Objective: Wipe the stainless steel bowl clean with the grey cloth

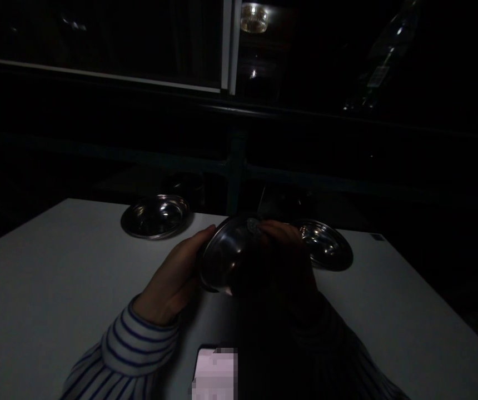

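A shiny metal bowl (226,258) is held up, tilted, above the white table. My left hand (178,275) grips its left rim, with the thumb along the upper edge. My right hand (291,250), in deep shadow, is at the bowl's upper right with its fingers closed. Its fingertips press a small grey mesh-like scrubbing pad (253,225) against the metal. A second metal bowl (155,216) rests on the table at the back left. Another metal bowl (326,244) lies behind my right hand, which partly covers it.
The white table (76,278) has a lit phone (216,372) near its front edge. Beyond its far edge run dark rails (234,166) and a window frame (228,50). A clear bottle (384,61) appears at the upper right. The surroundings are very dark.
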Motion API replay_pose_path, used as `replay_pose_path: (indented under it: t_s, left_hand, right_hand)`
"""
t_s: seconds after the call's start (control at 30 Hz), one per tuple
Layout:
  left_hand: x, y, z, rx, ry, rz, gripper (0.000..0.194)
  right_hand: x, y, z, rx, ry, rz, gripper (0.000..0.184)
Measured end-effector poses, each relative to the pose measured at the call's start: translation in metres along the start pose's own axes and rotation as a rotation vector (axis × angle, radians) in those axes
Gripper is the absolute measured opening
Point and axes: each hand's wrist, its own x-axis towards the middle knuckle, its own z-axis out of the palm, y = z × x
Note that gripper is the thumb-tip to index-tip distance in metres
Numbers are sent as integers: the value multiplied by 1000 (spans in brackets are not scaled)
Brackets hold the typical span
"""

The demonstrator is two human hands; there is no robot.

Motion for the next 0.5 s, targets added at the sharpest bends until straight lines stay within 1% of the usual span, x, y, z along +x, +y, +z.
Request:
replay_pose_path:
  t_s: [0.07, 0.13, 0.33, 0.5]
  left_hand:
    - [1, -1, -1, 4, -9, 5, 19]
    - [1, -1, -3, 27, -28, 14, 16]
    - [0, 2, -10, 90, -26, 33, 12]
    - [1, 0, -7, 83, -23, 70, 11]
  right_hand:
    - [-1, -1, 1, 30, -23, 50, 21]
    - [-2, 0, 0, 33, -38, 69, 20]
    - [0, 5, -3, -56, -48, -23, 22]
    - [3, 9, -5, -46, -35, 24, 23]
